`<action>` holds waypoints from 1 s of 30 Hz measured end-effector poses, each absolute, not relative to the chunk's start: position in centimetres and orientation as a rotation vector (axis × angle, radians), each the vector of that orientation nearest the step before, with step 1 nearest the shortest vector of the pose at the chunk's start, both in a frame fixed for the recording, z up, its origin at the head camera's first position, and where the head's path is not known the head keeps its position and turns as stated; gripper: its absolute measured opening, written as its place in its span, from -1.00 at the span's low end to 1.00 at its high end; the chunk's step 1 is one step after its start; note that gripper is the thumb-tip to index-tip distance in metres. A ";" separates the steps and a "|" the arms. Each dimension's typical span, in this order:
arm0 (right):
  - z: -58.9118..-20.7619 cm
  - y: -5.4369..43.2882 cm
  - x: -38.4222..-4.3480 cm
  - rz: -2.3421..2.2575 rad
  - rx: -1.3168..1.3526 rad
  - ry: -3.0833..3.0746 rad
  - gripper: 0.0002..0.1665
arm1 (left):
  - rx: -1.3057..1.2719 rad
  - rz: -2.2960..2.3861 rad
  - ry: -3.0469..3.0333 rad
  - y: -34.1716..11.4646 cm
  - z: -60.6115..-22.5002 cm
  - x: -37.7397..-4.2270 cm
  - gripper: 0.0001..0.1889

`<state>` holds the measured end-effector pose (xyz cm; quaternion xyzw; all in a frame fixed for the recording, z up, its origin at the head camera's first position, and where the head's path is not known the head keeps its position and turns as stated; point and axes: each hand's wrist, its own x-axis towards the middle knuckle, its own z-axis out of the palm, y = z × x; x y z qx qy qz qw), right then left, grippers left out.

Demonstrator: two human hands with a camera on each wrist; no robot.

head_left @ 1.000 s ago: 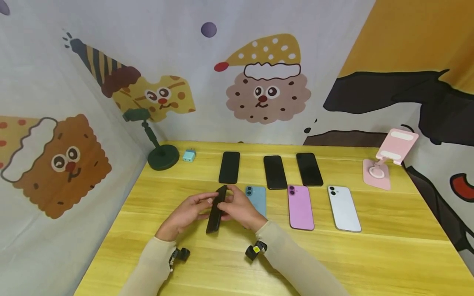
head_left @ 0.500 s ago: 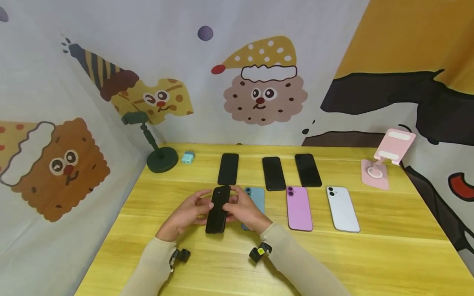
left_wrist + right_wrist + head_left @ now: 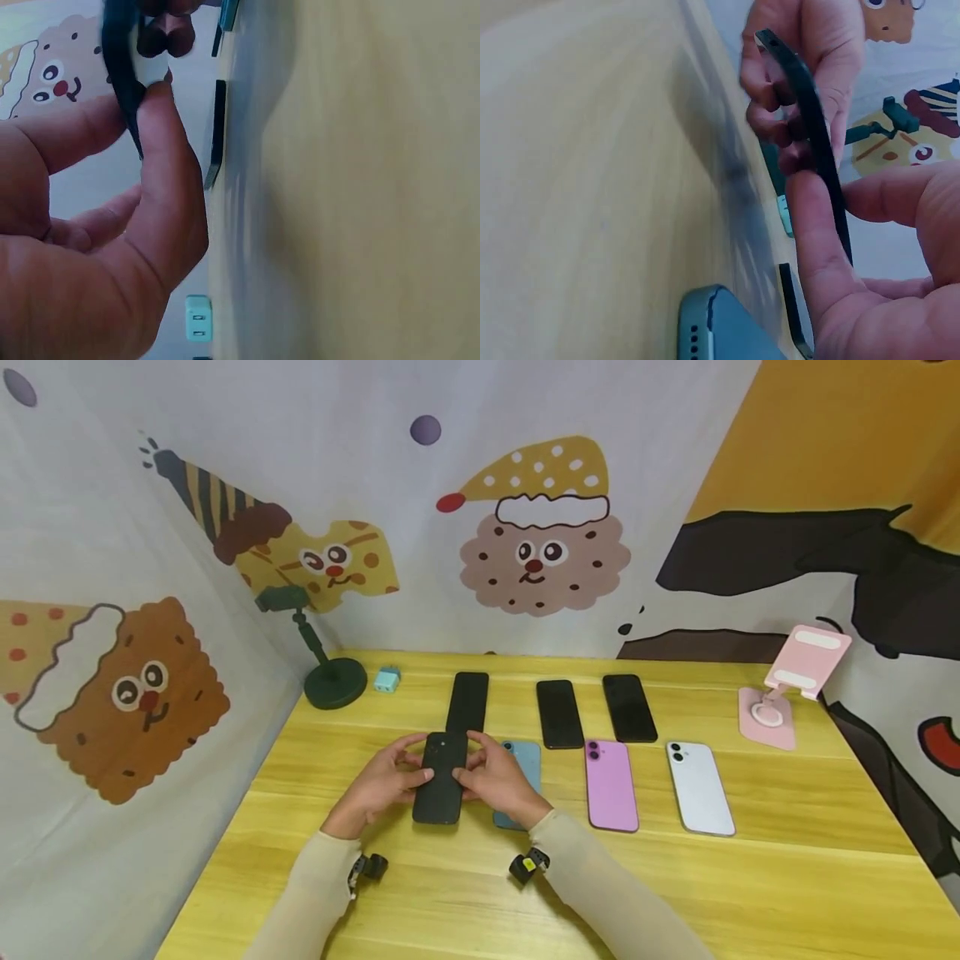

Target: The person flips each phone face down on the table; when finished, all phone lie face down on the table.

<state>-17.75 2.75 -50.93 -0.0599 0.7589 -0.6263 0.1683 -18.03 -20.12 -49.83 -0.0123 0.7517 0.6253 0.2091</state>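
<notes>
A black phone [image 3: 438, 789] is held up off the table between both hands, its back with the camera lenses turned up toward the head view. My left hand [image 3: 381, 783] pinches its left edge, thumb on the back and fingers beneath. The right hand [image 3: 498, 777] grips the opposite edge in the same way. In both wrist views the phone [image 3: 815, 120] appears edge-on, apart from the tabletop. Under the right hand lies a blue phone [image 3: 530, 764], partly covered. Just behind the held phone is another black phone [image 3: 468, 700], flat on the table.
Two more black phones [image 3: 559, 714] lie in the back row. A pink phone [image 3: 611, 787] and a white phone [image 3: 701, 789] lie at right. A green stand [image 3: 335, 683] and a blue charger plug [image 3: 387, 679] stand back left, a pink stand [image 3: 767, 714] back right.
The held black phone has turned from nearly edge-on to showing its back to the head view. Both hands keep hold of it in about the same spot.
</notes>
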 end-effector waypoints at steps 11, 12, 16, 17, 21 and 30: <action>-51.3 1.9 -18.7 -1.671 -0.262 2.303 -0.04 | -0.138 1.585 2.311 -20.3 -49.2 -18.8 -0.33; -51.4 1.8 -18.7 -1.671 -0.258 2.303 -0.05 | -0.143 1.573 2.316 -20.4 -49.2 -18.8 -0.32; -51.8 1.4 -19.0 -1.635 -0.252 2.338 -0.06 | -0.144 1.509 2.343 -20.4 -49.5 -19.1 -0.31; -51.8 1.4 -19.0 -1.619 -0.254 2.350 -0.06 | -0.143 1.493 2.350 -20.4 -49.6 -19.1 -0.31; -51.8 1.3 -19.1 -1.541 -0.295 2.413 -0.07 | -0.147 1.436 2.379 -20.4 -49.8 -19.2 -0.30; -51.6 0.6 -19.4 -1.335 -0.341 2.579 -0.15 | -0.146 1.291 2.512 -20.4 -49.6 -19.3 -0.30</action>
